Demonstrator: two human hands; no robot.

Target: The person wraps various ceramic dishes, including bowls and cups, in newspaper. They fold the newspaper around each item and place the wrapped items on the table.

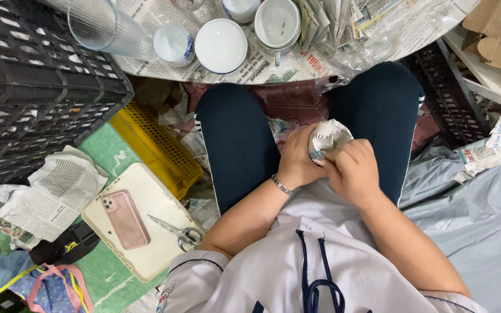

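**Wrapped bundle held over lap: slip risk**

I see the left hand (298, 157) and right hand (352, 169) both closed around the newspaper-wrapped bundle (327, 139), between the knees. I judge a loose fold could let it drop. Left to right: black crate (36, 98), phone (126, 219), scissors (178, 230), cups (221, 45) ahead.

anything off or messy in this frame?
Nothing damaged or spilled. Both hands, left and right, grip a newspaper-wrapped bundle. Crumpled newspaper litters the floor; scissors and a pink phone lie loose on a cream tray.
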